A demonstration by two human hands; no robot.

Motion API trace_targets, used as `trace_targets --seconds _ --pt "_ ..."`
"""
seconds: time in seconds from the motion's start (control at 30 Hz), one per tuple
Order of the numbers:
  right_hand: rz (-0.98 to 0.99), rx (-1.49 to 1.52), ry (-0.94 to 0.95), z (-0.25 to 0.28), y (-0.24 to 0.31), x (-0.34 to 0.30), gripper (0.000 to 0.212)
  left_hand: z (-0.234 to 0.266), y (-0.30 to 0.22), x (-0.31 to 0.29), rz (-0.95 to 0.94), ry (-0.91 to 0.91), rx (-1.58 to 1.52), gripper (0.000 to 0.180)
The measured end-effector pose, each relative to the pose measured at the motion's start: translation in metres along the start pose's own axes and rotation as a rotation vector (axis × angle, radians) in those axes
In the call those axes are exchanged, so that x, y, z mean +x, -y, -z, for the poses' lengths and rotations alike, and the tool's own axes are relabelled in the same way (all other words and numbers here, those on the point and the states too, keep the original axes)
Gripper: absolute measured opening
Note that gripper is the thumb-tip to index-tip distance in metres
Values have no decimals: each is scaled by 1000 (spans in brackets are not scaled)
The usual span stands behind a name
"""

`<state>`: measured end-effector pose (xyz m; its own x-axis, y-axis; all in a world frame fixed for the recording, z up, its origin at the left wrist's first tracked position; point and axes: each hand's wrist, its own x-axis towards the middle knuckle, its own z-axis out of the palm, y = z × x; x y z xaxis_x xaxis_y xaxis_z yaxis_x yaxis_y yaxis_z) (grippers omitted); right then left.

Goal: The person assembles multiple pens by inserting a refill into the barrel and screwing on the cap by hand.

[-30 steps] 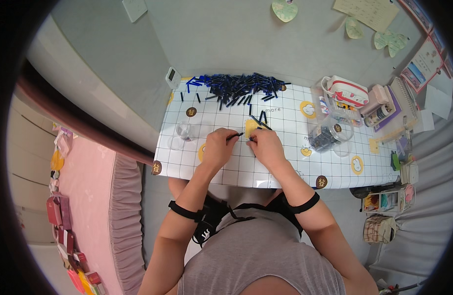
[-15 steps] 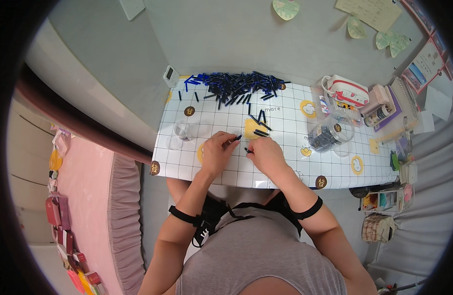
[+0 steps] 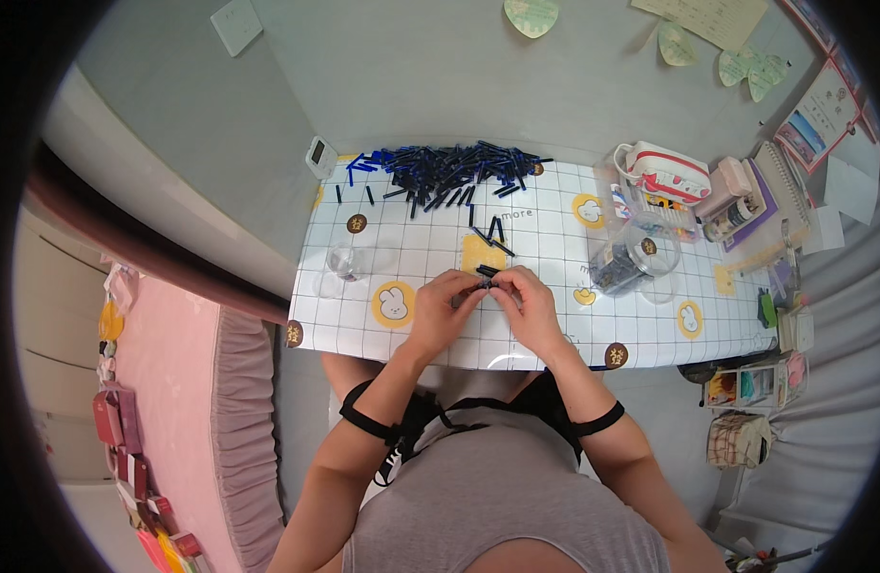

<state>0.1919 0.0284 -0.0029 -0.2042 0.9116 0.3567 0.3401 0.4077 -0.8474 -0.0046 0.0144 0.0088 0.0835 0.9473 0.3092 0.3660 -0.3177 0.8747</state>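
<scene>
My left hand [image 3: 442, 310] and my right hand [image 3: 530, 310] meet fingertip to fingertip over the near middle of the table. Both are closed in a pinch on small dark pieces [image 3: 487, 284] that look like ink cartridges. The fingers partly cover them, so whether they are joined cannot be told. Just beyond the fingertips lie short dark tubes [image 3: 488, 271], and several more loose tubes [image 3: 497, 229] are scattered farther off. A large heap of the same black and blue tubes [image 3: 449, 172] spreads along the back edge.
A small clear cup [image 3: 343, 261] stands at left. To the right is a clear jar [image 3: 616, 270] with dark pieces inside. Behind it are a white and red pouch [image 3: 664, 172] and notebooks [image 3: 788, 186]. A small white device [image 3: 319, 156] stands at the back left corner.
My hands have come together from slightly apart, bringing the small dark pieces in their fingertips to meet. The whole view has shifted slightly.
</scene>
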Motion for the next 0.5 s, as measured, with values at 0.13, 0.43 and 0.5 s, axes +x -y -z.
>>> trace_targets --seconds 0.13,0.43,0.5 --pt "22 -74 -1 2 5 -1 20 3 9 -2 -14 10 -19 18" --pt "-24 41 -14 5 0 -2 19 4 11 -5 0 50 -77 25" --pt "-16 52 -22 3 -4 -3 20 4 11 -5 15 60 -104 25"
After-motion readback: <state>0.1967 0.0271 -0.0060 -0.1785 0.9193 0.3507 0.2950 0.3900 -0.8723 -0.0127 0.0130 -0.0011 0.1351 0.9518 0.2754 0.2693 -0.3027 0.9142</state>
